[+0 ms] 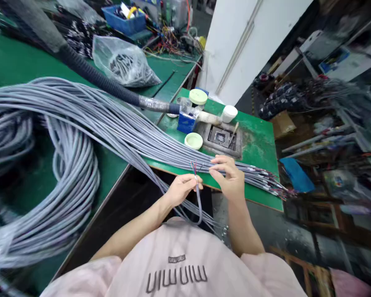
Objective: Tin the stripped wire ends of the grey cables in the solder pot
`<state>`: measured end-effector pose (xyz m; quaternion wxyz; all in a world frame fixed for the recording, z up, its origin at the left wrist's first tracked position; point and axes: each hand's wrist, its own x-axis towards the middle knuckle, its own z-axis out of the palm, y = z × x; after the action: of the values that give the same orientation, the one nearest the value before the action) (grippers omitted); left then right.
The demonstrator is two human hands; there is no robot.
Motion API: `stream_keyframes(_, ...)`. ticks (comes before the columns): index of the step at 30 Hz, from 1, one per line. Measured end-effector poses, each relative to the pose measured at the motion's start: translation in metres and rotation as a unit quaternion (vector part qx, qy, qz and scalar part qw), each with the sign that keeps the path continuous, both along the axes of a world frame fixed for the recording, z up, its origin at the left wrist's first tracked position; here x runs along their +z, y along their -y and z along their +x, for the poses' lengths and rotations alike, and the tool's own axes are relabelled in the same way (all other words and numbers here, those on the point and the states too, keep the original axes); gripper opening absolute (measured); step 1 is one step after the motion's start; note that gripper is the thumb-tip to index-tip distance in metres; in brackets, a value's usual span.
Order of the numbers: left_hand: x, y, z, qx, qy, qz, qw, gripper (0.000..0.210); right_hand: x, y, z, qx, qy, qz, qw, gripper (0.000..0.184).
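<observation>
My left hand [184, 187] pinches one grey cable [199, 202] near its stripped end. Thin coloured wires [194, 166], red and blue among them, fan upward out of that end, and the cable bends down in a loop toward my shirt. To the right, my right hand [228, 175] is raised with its fingers apart and nothing visible between them. Its fingertips are close to a long bundle of grey cables [160, 144], which runs across the table behind both hands. The bundle's stripped, coloured ends [276, 185] lie at the right. More cables hang below my left hand.
A solder pot [221, 137] with a stick in it is set behind the bundle. Around it are a pale green lid [193, 141], a white cup [229, 113] and a hose [111, 84] on a blue box [186, 121]. Coiled cables [71, 185] fill the left table.
</observation>
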<state>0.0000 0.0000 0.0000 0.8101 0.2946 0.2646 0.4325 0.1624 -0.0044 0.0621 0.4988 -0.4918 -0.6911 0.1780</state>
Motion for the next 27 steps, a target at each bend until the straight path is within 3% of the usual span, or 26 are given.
stream_keyframes(7, -0.007, 0.001, -0.003, -0.021, -0.072, 0.109, 0.991, 0.034, 0.01, -0.006, -0.008, 0.025, 0.034, -0.031, 0.999, 0.01)
stream_keyframes(17, 0.003, 0.004, -0.002, -0.02, -0.094, 0.179, 0.979, 0.025, 0.011, -0.012, -0.014, 0.052, 0.03, -0.057, 0.997, 0.011)
stream_keyframes(24, 0.002, 0.007, 0.002, -0.005, -0.11, 0.11, 0.988, 0.027, 0.007, -0.022, -0.003, -0.071, -0.045, 0.037, 0.996, 0.013)
stream_keyframes(27, 0.0, 0.002, 0.002, 0.023, -0.091, 0.058, 0.994, 0.031, 0.006, -0.021, 0.003, -0.072, -0.022, 0.055, 0.996, 0.011)
